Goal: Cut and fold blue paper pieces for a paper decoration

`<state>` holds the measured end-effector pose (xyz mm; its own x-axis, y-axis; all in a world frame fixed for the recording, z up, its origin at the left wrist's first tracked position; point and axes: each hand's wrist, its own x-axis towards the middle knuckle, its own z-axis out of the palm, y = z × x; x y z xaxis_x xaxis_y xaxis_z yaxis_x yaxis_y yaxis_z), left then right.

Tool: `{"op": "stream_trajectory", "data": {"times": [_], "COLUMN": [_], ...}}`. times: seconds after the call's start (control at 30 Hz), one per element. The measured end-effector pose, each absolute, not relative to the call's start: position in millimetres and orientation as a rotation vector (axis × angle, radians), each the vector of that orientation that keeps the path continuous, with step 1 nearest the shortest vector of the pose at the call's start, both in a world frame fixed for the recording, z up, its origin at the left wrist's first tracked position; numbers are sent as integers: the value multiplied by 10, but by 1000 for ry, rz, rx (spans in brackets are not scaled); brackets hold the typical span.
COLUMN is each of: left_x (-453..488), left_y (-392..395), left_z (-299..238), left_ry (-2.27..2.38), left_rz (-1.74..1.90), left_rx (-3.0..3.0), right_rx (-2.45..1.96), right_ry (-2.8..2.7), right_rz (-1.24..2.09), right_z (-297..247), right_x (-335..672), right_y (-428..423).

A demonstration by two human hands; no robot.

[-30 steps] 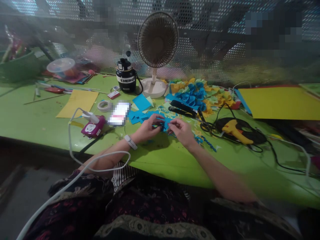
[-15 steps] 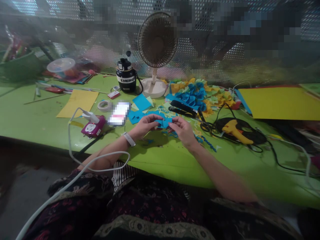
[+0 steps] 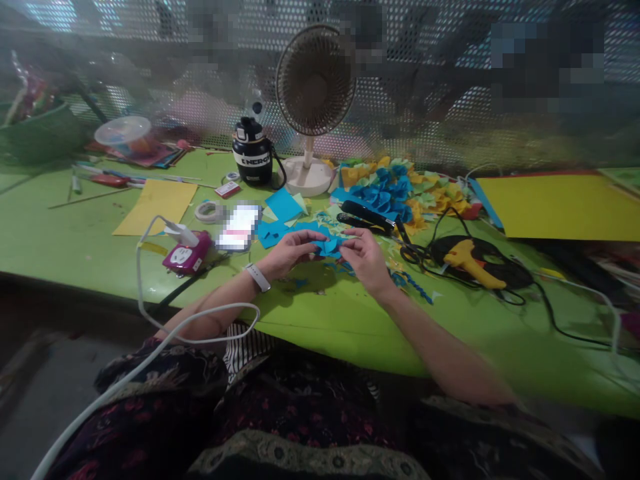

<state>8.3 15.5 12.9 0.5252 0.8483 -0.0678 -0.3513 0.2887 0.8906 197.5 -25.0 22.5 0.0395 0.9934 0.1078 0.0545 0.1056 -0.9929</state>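
Head view: left hand (image 3: 289, 254) and right hand (image 3: 367, 261) close together over the green worktable (image 3: 65, 233), both clamped on a small blue paper cutout (image 3: 330, 247), pinching it from either side at the fingertips. Can't tell if the cutout touches the tabletop. Blue paper scraps (image 3: 273, 235) lie just left of it. Beyond the right hand: a long black tool (image 3: 363, 222), black-handled scissors (image 3: 411, 253) and a yellow glue gun (image 3: 467, 263). White wristband (image 3: 258, 277) on the left wrist. Pink power socket (image 3: 187, 253) and white tape roll (image 3: 210, 211) sit further left.
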Motion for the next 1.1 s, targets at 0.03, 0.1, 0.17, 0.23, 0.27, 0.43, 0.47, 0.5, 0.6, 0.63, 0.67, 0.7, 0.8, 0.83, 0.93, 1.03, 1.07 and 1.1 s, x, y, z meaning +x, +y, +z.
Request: {"op": "stream_trajectory", "data": {"times": [0.03, 0.1, 0.17, 0.23, 0.27, 0.43, 0.47, 0.5, 0.6, 0.63, 0.67, 0.7, 0.8, 0.83, 0.93, 1.03, 1.07, 1.1], "left_x": [82, 80, 78, 77, 78, 84, 84, 83, 77, 74, 72, 70, 70, 71, 74, 73, 73, 73], "left_y": [155, 157, 160, 162, 162, 159, 158, 158, 160, 161, 161, 162, 165, 165, 166, 162, 160, 159], "left_z": [128, 124, 118, 114, 113, 121, 123, 125, 125, 123, 121, 118, 111, 111, 114, 118, 119, 119], "left_ry": [610, 608, 606, 602, 603, 609, 607, 607, 606, 606, 605, 606, 611, 613, 612, 612, 611, 611], "left_rz": [872, 876, 876, 875, 874, 876, 874, 871, 861, 860, 860, 861, 862, 863, 861, 856, 857, 860], "left_rx": [970, 972, 970, 961, 956, 949, 951, 953, 961, 964, 967, 969, 967, 967, 973, 972, 969, 967], "right_rx": [-1188, -1199, -1209, -1215, -1215, -1204, -1204, -1205, -1207, -1206, -1205, -1202, -1194, -1194, -1199, -1196, -1195, -1194], "right_ry": [-1269, -1300, -1325, -1321, -1311, -1273, -1267, -1264, -1266, -1269, -1271, -1271, -1278, -1280, -1283, -1277, -1278, -1281], "right_rz": [1055, 1049, 1082, 1123, 1133, 1138, 1140, 1140, 1139, 1138, 1139, 1140, 1138, 1135, 1135, 1136, 1137, 1137], "right_z": [227, 235, 249, 267, 276, 299, 299, 299, 299, 299, 300, 300, 300, 299, 294, 288, 286, 284], "right_x": [1972, 1971, 1974, 1978, 1979, 1971, 1969, 1967, 1967, 1969, 1971, 1973, 1979, 1980, 1980, 1978, 1979, 1979], "right_y": [-254, -263, -273, -280, -282, -276, -275, -274, -276, -278, -279, -281, -282, -281, -276, -270, -269, -268]}}
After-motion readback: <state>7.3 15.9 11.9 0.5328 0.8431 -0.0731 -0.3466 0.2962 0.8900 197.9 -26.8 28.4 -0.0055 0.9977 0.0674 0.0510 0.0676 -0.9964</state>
